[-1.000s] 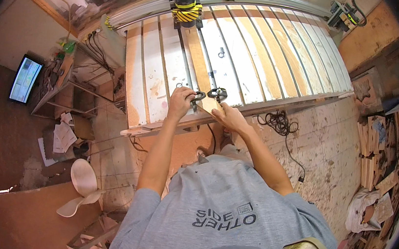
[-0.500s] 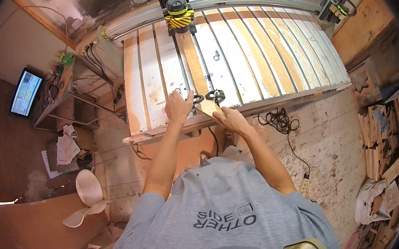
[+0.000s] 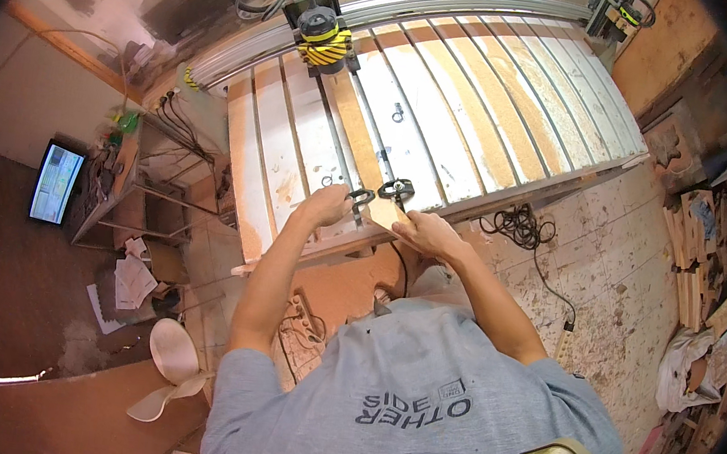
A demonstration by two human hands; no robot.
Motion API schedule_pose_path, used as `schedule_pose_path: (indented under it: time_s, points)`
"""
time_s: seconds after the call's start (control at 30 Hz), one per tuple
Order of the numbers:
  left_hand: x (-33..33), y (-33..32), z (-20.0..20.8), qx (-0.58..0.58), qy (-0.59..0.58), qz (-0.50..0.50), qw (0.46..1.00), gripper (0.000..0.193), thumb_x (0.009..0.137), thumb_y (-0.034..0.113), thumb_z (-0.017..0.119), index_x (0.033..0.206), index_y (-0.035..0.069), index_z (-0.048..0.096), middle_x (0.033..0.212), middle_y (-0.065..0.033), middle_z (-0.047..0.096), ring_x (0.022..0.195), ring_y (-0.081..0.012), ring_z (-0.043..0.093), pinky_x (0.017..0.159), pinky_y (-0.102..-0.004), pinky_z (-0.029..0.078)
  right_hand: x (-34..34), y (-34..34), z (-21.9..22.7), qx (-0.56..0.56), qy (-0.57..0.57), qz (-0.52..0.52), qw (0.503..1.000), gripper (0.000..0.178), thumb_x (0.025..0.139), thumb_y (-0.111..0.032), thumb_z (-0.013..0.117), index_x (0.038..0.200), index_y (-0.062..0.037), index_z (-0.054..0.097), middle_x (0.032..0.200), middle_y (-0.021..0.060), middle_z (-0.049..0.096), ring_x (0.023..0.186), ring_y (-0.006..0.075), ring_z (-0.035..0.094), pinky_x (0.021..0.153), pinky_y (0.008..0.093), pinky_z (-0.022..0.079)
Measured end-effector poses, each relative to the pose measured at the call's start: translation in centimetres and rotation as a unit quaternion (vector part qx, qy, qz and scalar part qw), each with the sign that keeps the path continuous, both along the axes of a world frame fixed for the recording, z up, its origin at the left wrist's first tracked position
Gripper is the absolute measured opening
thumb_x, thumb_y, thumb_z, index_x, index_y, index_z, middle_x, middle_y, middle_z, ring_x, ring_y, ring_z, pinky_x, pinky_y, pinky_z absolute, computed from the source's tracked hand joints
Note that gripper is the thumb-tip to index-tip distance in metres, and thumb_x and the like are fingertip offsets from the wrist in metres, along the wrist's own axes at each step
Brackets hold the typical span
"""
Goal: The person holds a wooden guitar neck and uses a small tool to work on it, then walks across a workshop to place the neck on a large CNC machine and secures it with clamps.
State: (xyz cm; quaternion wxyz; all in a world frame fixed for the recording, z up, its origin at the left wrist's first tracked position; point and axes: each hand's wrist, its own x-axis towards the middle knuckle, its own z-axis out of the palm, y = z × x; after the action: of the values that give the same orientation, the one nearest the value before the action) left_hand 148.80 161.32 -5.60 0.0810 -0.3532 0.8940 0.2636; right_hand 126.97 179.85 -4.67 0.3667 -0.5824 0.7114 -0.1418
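Note:
A long wooden board [image 3: 358, 134] lies along the slotted bed of a CNC router, its near end reaching the front edge. My right hand [image 3: 431, 236] is closed on the right side of that near end, thumb on top. My left hand [image 3: 325, 206] is closed at a black hold-down clamp [image 3: 361, 197] on the board's left; its fingertips are partly hidden. A second black clamp [image 3: 397, 190] sits just right of the board, with neither hand on it. The router's spindle [image 3: 322, 38], with yellow-black striped tape, stands over the board's far end.
The gantry beam [image 3: 443, 5] crosses behind the slotted bed [image 3: 494, 107]. Small metal parts [image 3: 398, 113] lie on the bed. A coiled black cable [image 3: 517, 228] is on the floor at right, near stacked wood scraps [image 3: 691, 264]. A lit monitor [image 3: 56, 183] and a white chair [image 3: 174, 351] are at left.
My left hand has lowered from a thumb-up pose and its fingers have closed at the left clamp. My right hand stays on the board's end. The whole view has shifted slightly.

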Motion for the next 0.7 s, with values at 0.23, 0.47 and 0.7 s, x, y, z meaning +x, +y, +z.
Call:
schedule_pose_path:
  time_s: [0.23,0.47,0.7]
  points:
    - [-2.3,-1.9,3.6,0.060,-0.031,0.046,0.997,0.048,0.094,0.043,0.064,0.088,-0.004,0.061,0.096,-0.0275,0.064,0.096,-0.0385,0.064,0.082,-0.0485,0.048,-8.1,-5.2,1.5,-0.010,-0.061,0.001,0.998,0.042,0.098,-0.039,0.064,0.097,0.0026,0.073,0.074,0.0153,0.070,0.068,0.0208,0.069,0.062,0.0356,0.053]
    - [-9.0,-7.8,-3.0,-0.099,0.225,0.333,0.910,0.079,0.087,0.046,0.074,0.144,-0.001,0.045,0.140,-0.0266,0.053,0.128,-0.0401,0.054,0.109,-0.0432,0.042,-13.0,-21.7,-1.0,-0.145,-0.127,-0.122,0.974,0.051,0.089,-0.038,0.073,0.119,0.0028,0.067,0.096,0.0242,0.072,0.090,0.0376,0.071,0.083,0.0445,0.055]
    - [-14.7,-10.0,-4.3,-0.066,0.137,0.404,0.902,0.102,0.083,0.028,0.073,0.162,0.005,0.011,0.159,-0.0269,0.033,0.145,-0.0415,0.034,0.124,-0.0471,0.019,-13.1,-38.1,-6.9,-0.286,-0.040,-0.135,0.948,0.064,0.087,-0.035,0.074,0.135,0.0026,0.055,0.114,0.0252,0.066,0.110,0.0406,0.062,0.095,0.0471,0.050]
